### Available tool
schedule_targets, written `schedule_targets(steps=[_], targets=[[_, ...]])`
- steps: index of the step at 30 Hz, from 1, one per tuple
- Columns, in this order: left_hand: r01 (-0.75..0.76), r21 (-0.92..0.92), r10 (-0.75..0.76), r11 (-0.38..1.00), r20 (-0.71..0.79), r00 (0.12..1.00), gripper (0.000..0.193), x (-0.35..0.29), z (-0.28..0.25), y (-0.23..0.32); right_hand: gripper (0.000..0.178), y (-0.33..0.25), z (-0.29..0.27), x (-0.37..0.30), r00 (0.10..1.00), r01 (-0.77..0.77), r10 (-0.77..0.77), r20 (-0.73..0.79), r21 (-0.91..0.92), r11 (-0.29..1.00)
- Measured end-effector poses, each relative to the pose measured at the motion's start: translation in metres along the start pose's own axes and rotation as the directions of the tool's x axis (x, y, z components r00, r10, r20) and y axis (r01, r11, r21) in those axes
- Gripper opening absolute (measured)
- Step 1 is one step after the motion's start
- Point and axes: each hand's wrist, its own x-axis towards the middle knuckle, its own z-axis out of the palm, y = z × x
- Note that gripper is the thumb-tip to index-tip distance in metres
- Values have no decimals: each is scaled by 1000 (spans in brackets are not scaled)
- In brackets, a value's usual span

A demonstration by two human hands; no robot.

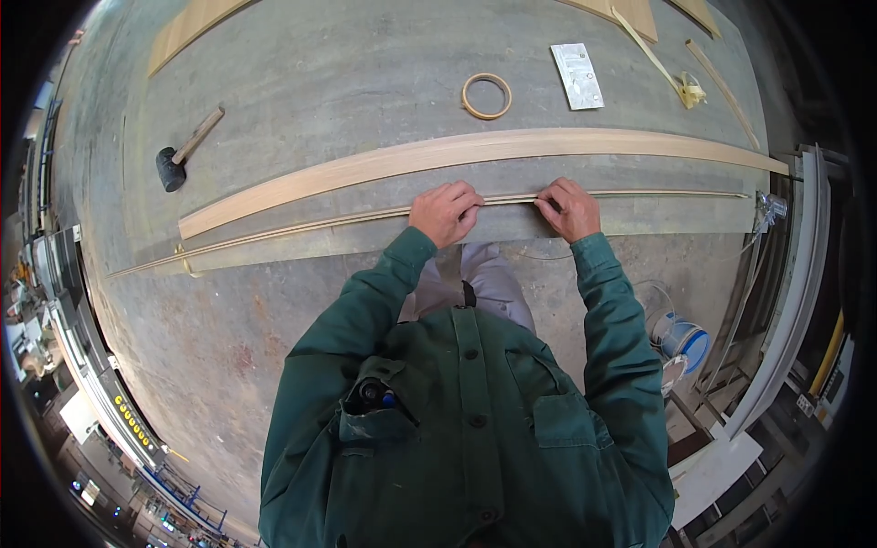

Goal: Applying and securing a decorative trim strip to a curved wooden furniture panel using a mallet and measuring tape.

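Long, thin wooden strips [508,199] run side by side along the near edge of the table. The fingers of my left hand [444,213] are closed on them left of the middle. My right hand [568,209] pinches the strips a short way to the right. Both thumbs and fingertips meet at the strips, partly hiding them. Just beyond lies a wider, pale wooden board [411,159], parallel to the strips and apart from my hands. In this view it looks curved.
On the grey table [311,100] lie a black-headed mallet [171,170], a tape roll [485,116], a silvery plate [577,77], a tangled yellowish strap [691,90] and a narrow wooden strip [723,93]. Wooden panels [196,30] sit at the far edge. A blue-and-white bucket [687,342] stands at right.
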Motion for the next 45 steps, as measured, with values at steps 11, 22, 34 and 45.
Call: schedule_targets(steps=[11, 22, 34, 45], targets=[[13, -42, -10, 999, 75, 997, 15, 27, 26, 23, 15, -1, -1, 1, 1000, -10, 10, 7, -4, 1000], [12, -18, -12, 1000, 7, 1000, 9, 31, 37, 25, 15, -1, 0, 0, 1000, -18, 18, -4, -9, 1000], [-14, -22, 14, 1000, -23, 1000, 8, 30, 38, 21, 15, -8, -8, 7, 998, 48, -49, -27, -41, 998], [-82, -18, 82, 996, -10, 997, 10, 26, 33, 19, 16, -2, -2, 1, 1000, 19, -19, -2, -27, 999]])
